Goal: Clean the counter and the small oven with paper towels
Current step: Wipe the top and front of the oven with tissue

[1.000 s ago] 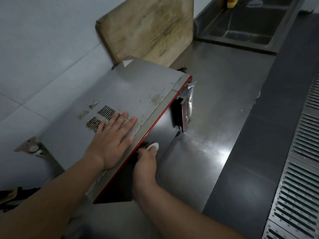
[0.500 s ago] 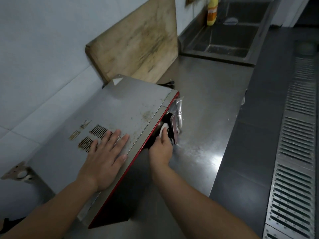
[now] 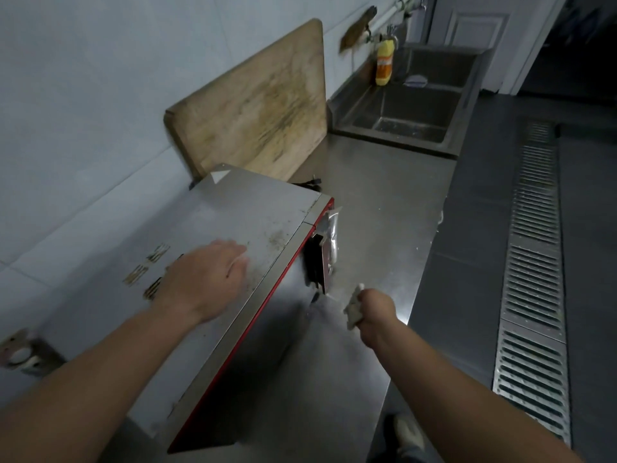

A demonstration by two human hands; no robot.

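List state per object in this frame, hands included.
small oven: on the counter, top speckled with grime
left hand: on the oven top, blurred
right hand: grips the paper towel, clear of the oven front
paper towel: wadded, soiled
counter: smudged near the oven front
cutting board: leaning on the wall, stained
sink: no water visible

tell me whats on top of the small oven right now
The left hand rests on the small oven top, blurred. Brown grime specks sit near the front edge, and vent slots show beside the wrist. Whatever lies under the hand is hidden.
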